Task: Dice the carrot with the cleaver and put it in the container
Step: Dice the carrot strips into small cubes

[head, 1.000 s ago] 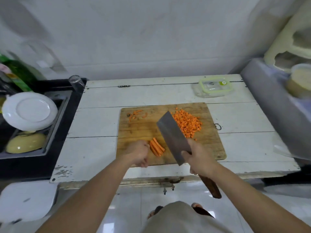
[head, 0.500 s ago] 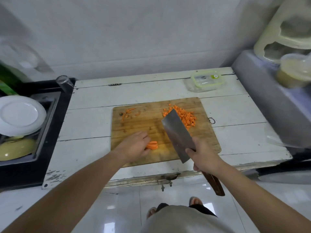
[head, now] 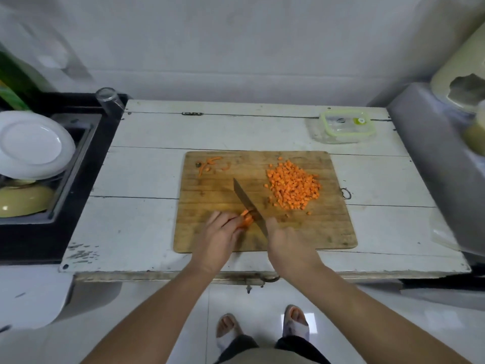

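- My right hand (head: 287, 243) is curled round the handle of the cleaver (head: 248, 204); the handle itself is hidden under my palm, so I see only the blade running up and to the left from my knuckles.
- The blade stands on edge, its cutting edge down on the cutting board (head: 265, 200), and I see it nearly edge-on as a thin dark strip.
- My left hand (head: 219, 236) sits just left of the blade, fingers bent over the carrot sticks (head: 246, 219) and pinning them to the board.
- Only the cut ends of those sticks show, poking out from under my fingertips right against the blade; how much carrot is left beneath the hand I cannot tell.
- The diced carrot pile (head: 294, 186) lies beyond and to the right of my right hand, on the far side of the blade, well apart from the sticks.
- A few carrot peel scraps (head: 211, 164) lie up and to the left of my left hand, near the board's far left corner.
- The container (head: 346, 126) stands off the board on the white table (head: 147, 164), far beyond my right hand and to its right, with its green-rimmed lid on.
- Through the clear lid I cannot make out what is inside.
- Everything at the picture's edges is smeared with blur.
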`<act>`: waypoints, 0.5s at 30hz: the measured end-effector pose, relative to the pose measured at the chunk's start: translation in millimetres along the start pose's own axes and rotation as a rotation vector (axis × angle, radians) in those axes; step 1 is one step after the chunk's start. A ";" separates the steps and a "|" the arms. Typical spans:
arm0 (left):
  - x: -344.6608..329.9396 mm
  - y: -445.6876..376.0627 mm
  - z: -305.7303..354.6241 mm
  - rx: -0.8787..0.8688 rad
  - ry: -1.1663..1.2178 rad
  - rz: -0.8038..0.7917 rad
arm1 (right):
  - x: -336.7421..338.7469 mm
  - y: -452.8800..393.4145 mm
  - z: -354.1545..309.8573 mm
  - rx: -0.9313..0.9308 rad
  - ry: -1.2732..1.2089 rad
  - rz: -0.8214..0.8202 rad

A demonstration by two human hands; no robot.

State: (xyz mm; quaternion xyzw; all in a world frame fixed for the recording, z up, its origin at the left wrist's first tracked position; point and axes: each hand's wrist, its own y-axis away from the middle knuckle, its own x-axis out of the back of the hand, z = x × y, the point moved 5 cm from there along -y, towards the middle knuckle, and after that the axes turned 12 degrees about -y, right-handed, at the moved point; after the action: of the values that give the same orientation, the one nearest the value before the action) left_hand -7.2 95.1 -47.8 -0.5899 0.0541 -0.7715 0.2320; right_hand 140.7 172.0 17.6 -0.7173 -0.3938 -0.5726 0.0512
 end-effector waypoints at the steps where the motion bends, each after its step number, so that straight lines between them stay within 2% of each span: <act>1: -1.3 -0.1 -0.4 0.002 0.018 -0.004 | -0.2 -1.1 0.6 -0.001 -0.007 0.000; 7: -7.0 0.2 -7.0 0.138 0.159 -0.093 | 13.0 -6.5 22.5 -0.033 -0.243 0.052; 11: -7.0 0.2 -8.4 0.155 0.250 -0.103 | 12.4 -5.7 21.1 -0.021 -0.227 0.078; 15: -4.9 -3.1 -6.0 0.097 0.236 -0.054 | 10.5 -7.4 22.8 -0.043 -0.209 0.096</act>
State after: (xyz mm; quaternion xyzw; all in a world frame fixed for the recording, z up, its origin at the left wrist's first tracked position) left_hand -12.8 98.9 -52.8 -0.4844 0.0276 -0.8432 0.2315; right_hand 154.3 194.4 16.1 -0.7919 -0.3498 -0.5001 0.0217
